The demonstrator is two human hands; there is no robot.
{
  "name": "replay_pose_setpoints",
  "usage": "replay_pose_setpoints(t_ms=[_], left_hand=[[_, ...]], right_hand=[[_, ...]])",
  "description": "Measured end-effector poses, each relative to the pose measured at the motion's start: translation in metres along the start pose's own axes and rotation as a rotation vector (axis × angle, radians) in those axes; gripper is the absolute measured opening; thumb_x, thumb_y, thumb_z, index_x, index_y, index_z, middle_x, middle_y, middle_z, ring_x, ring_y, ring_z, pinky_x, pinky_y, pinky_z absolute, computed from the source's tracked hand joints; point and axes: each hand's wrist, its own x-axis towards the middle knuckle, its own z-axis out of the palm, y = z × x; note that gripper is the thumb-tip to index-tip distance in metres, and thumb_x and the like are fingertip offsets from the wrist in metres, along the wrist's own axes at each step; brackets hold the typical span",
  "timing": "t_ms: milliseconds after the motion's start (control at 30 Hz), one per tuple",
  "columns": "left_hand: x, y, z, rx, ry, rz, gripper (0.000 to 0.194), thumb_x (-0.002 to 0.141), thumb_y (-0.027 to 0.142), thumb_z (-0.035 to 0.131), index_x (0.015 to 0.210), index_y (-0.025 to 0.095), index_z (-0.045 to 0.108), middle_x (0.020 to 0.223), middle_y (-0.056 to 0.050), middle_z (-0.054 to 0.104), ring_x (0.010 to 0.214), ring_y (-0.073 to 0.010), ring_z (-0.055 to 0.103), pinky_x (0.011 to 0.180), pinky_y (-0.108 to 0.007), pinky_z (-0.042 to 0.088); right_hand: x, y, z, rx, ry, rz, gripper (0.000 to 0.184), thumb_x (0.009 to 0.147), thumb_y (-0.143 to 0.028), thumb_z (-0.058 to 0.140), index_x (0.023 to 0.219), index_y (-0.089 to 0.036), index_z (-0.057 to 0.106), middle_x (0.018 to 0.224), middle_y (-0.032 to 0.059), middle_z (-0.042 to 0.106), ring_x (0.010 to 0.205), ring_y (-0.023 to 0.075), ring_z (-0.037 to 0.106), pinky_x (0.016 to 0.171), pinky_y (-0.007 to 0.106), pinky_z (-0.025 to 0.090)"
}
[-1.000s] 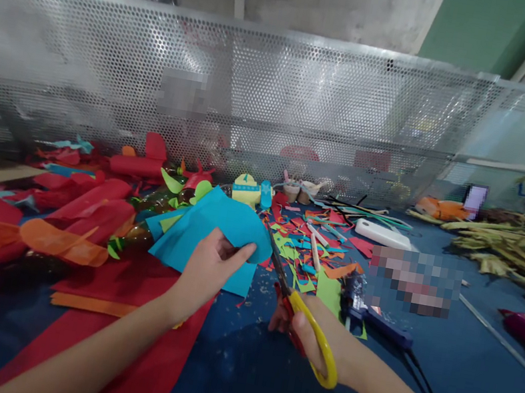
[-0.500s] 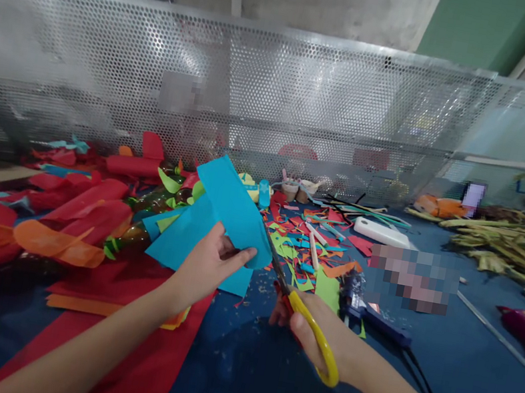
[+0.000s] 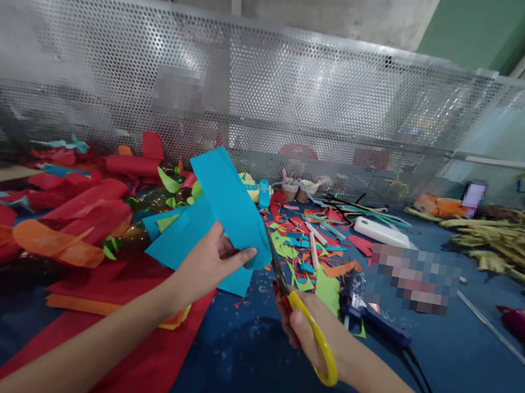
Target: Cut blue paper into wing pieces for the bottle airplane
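Note:
My left hand (image 3: 207, 267) pinches the lower edge of a blue sheet of paper (image 3: 227, 207), holding it raised and tilted above the blue table (image 3: 441, 363). My right hand (image 3: 307, 330) is closed through the yellow and red handles of a pair of scissors (image 3: 306, 319). The scissor blades point up and left and meet the right edge of the blue sheet near my left fingertips.
Red and orange paper sheets (image 3: 85, 219) pile up on the left. Small coloured scraps (image 3: 309, 245) litter the middle. A blue glue gun (image 3: 365, 306) lies right of my hand, a white case (image 3: 381, 232) beyond it, dried stalks (image 3: 517, 251) far right. A perforated metal screen (image 3: 280, 98) bounds the back.
The blue sheet has been lifted and tilted more upright by my left hand. My right hand with the scissors has closed in on the sheet's edge.

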Motion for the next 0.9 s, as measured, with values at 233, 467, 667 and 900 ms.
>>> replay_pose_setpoints(t_ms=[233, 467, 667, 900], left_hand=[[-0.0012, -0.0005, -0.0023, 0.137, -0.074, 0.023, 0.039, 0.069, 0.036, 0.073, 0.095, 0.022, 0.048, 0.07, 0.003, 0.062, 0.064, -0.0181, 0.063, 0.057, -0.03, 0.051], [-0.0019, -0.0006, -0.002, 0.15, -0.095, 0.042, 0.042, 0.071, 0.038, 0.07, 0.102, 0.022, 0.047, 0.075, 0.002, 0.064, 0.065, -0.0182, 0.064, 0.062, -0.033, 0.053], [-0.0015, -0.0004, -0.0017, 0.13, -0.095, 0.032, 0.042, 0.071, 0.038, 0.071, 0.101, 0.022, 0.047, 0.073, 0.002, 0.064, 0.065, -0.0184, 0.065, 0.062, -0.033, 0.053], [-0.0019, -0.0007, -0.0028, 0.108, -0.086, 0.051, 0.046, 0.069, 0.038, 0.072, 0.105, 0.022, 0.049, 0.079, -0.001, 0.066, 0.072, -0.02, 0.065, 0.064, -0.034, 0.054]], right_hand=[[-0.0002, -0.001, 0.0009, 0.017, 0.015, 0.044, 0.067, 0.075, -0.083, 0.007, 0.068, -0.022, 0.035, 0.05, -0.0031, 0.037, 0.042, 0.0104, 0.032, 0.041, 0.024, 0.027], [-0.0015, -0.004, -0.0014, 0.013, 0.032, 0.061, 0.067, 0.075, -0.084, 0.01, 0.066, -0.022, 0.034, 0.05, -0.0029, 0.037, 0.043, 0.01, 0.031, 0.041, 0.024, 0.025], [-0.002, -0.005, -0.0014, 0.005, 0.053, 0.066, 0.066, 0.074, -0.084, 0.011, 0.067, -0.022, 0.033, 0.051, -0.003, 0.035, 0.044, 0.0099, 0.03, 0.043, 0.025, 0.021], [-0.0026, -0.0016, 0.0007, -0.024, 0.082, 0.055, 0.069, 0.074, -0.085, 0.01, 0.065, -0.021, 0.034, 0.051, -0.0034, 0.036, 0.044, 0.009, 0.03, 0.044, 0.025, 0.021]])
